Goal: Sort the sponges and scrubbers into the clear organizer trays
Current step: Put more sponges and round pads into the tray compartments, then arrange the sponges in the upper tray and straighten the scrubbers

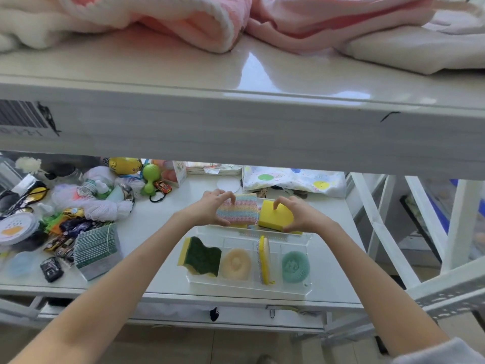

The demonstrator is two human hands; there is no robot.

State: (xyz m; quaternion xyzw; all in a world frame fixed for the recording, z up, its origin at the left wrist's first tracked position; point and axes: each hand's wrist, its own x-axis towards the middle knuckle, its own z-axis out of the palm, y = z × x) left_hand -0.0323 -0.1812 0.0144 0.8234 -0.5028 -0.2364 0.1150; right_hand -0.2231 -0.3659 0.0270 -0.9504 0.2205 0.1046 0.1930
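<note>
My left hand (pixel 210 207) grips a pastel rainbow-striped mesh scrubber (pixel 242 210). My right hand (pixel 299 215) grips a yellow sponge (pixel 275 218) with a dark underside. Both are held just above the far clear tray (pixel 275 236). The near clear tray (pixel 252 290) has several compartments: from the left, a wavy yellow sponge with a green scouring face (pixel 202 257), a peach round scrubber (pixel 235 264), an upright yellow sponge with a mesh side (pixel 263 258) and a green round scrubber (pixel 295 266).
A white shelf (pixel 157 222) carries the trays. To the left lie toy cars (pixel 52 269), a stack of green-edged cards (pixel 98 249), white yarn, a bottle and a green toy. A spotted bag (pixel 294 179) lies behind. An upper shelf with pink blankets (pixel 199 24) overhangs.
</note>
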